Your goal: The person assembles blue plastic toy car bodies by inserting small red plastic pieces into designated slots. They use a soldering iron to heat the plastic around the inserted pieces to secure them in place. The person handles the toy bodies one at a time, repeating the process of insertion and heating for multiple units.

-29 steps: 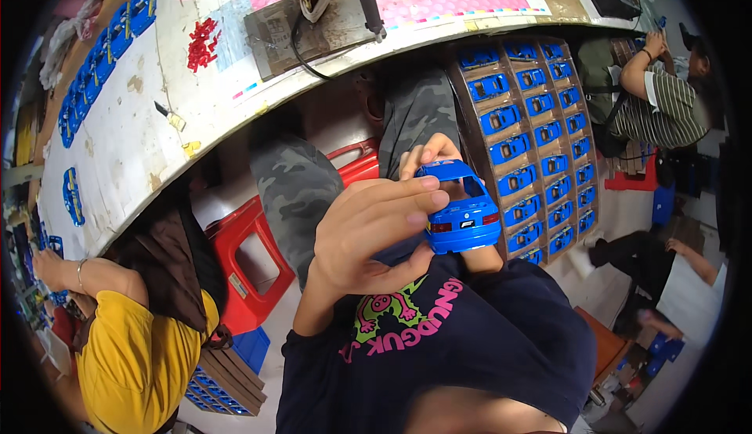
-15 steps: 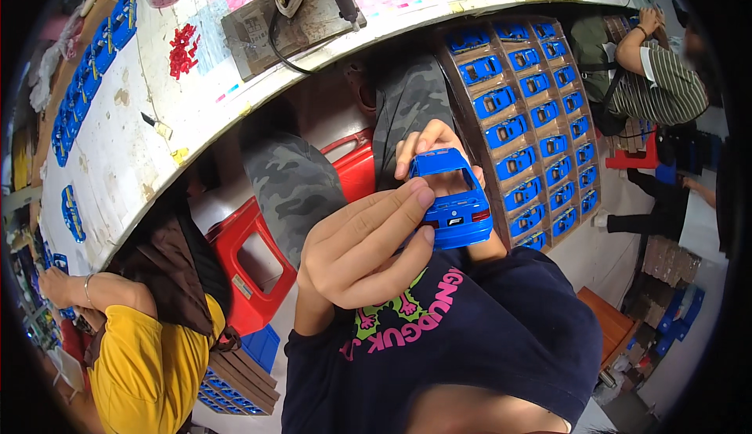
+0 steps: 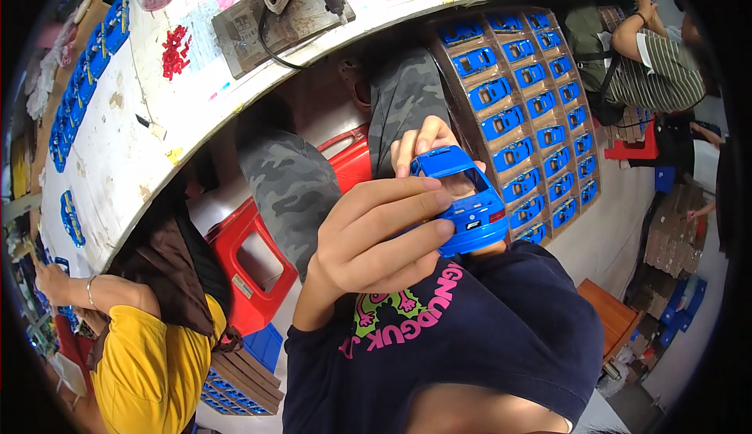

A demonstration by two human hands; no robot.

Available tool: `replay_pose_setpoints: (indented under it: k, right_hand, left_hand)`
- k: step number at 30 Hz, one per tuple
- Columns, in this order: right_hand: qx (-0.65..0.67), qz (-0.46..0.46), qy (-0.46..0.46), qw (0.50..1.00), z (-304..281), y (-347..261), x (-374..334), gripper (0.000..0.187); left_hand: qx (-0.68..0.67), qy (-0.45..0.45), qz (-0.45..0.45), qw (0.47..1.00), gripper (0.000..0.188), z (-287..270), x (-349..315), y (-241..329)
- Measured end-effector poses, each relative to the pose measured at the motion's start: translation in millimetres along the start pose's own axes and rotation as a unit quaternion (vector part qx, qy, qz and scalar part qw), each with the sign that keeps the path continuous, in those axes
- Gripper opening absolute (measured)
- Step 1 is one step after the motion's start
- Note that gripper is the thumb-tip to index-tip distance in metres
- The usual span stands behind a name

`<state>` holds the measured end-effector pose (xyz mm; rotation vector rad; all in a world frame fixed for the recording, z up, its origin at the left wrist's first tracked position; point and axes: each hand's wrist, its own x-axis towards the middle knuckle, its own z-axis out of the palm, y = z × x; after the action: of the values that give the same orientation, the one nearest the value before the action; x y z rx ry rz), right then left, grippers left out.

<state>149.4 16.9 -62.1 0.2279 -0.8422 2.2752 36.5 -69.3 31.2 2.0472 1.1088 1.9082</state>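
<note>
In front of my chest is a glossy blue toy car body, its tail end with red lights turned toward me and its window openings see-through. My right hand grips it from the far side, fingertips curled over the roof end; the rest of that hand is hidden behind the body. On the near left side, my left hand has its fingers bent and their tips pressed against the rear window edge and side. Whether those left fingertips also hold some small part cannot be seen.
A divided tray of blue car bodies lies just right of my hands. Ahead stand a white table with small red parts and a metal-based device. Left are a red stool and a co-worker in yellow.
The car body has tipped and turned slightly, moving a little to the right. My left fingers have shifted along its side and spread a bit. A person at the far right has moved.
</note>
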Motion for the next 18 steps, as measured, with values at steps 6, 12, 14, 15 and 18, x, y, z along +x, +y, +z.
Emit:
replay_pose_setpoints:
  k: [6,12,14,15,18]
  right_hand:
    - [0.01,0.014,0.008,1.0,0.7,-1.0,-2.3,0.064]
    - [0.035,0.027,0.007,0.999,-6.8,3.0,-6.2,0.064]
    - [0.051,0.022,0.001,0.998,-6.6,4.5,-5.2,0.064]
    - [0.062,0.018,0.001,0.998,-4.0,5.1,-3.8,0.064]
    - [0.109,0.015,0.008,0.994,-0.3,7.9,-4.2,0.063]
  left_hand:
    - [-0.028,0.005,-0.02,0.999,0.051,2.5,-2.4,0.2]
    - [-0.019,0.061,-0.064,0.996,0.029,7.8,-3.3,2.2]
    - [-0.016,0.069,-0.051,0.996,0.029,9.5,-2.4,-0.3]
    - [-0.014,0.073,-0.045,0.996,0.03,9.9,-2.0,-1.2]
    - [-0.011,-0.004,-0.046,0.999,0.058,4.5,-2.3,-1.6]
